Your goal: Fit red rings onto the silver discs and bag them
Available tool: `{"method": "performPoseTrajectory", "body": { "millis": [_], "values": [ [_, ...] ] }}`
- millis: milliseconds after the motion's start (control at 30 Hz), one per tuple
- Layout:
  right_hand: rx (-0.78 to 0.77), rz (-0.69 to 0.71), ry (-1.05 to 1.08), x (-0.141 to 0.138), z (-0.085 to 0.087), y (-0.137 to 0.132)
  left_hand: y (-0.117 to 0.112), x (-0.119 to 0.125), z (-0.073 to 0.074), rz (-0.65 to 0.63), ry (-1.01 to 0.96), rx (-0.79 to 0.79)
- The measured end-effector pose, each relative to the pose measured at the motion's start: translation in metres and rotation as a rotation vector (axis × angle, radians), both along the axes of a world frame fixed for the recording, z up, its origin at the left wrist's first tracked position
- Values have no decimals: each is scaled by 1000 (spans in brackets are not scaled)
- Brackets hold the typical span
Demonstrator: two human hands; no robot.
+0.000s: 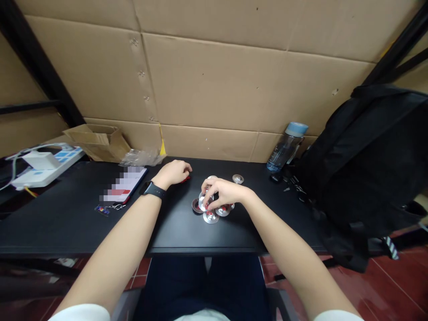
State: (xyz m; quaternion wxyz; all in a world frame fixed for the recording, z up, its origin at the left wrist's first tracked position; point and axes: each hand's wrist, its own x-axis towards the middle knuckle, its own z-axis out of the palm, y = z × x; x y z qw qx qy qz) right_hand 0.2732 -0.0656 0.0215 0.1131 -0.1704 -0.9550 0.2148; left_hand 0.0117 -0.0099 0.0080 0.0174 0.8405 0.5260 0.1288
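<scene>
Looks barely underway tbh: round silver metal discs (211, 217) sit piled on the flat black table (177, 232) under the half-curled right hand (221, 191) (can't tell if it's pinching one), a lone disc (238, 179) lies farther right, loosely curled left hand's (175, 171) grip hidden.

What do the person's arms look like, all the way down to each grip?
White sleeves show at the bottom edge, and both forearms are bare. The left wrist has a black watch with a dark face. The left grip and right grip have no gloves.
</scene>
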Motion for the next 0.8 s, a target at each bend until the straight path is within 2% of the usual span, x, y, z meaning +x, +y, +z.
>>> {"method": "performPoseTrajectory", "body": {
  "millis": [100,300,433,600,700,800],
  "values": [
    [-54,-4,42,-1,-2,1,0,0,-1,-13,1,13],
    [-249,-86,263,13,8,3,-6,7,6,-70,-53,3],
    [-201,-49,144,9,8,-1,-13,17,10,-154,-98,1],
    [-79,14,40,-6,2,-7,-13,17,7,-184,-74,-5],
    [-122,-7,149,-5,2,-7,-11,13,7,-178,-86,-5],
    [-182,-131,350,-1,4,-4,-13,14,10,-215,-118,-50]
  ]
}}
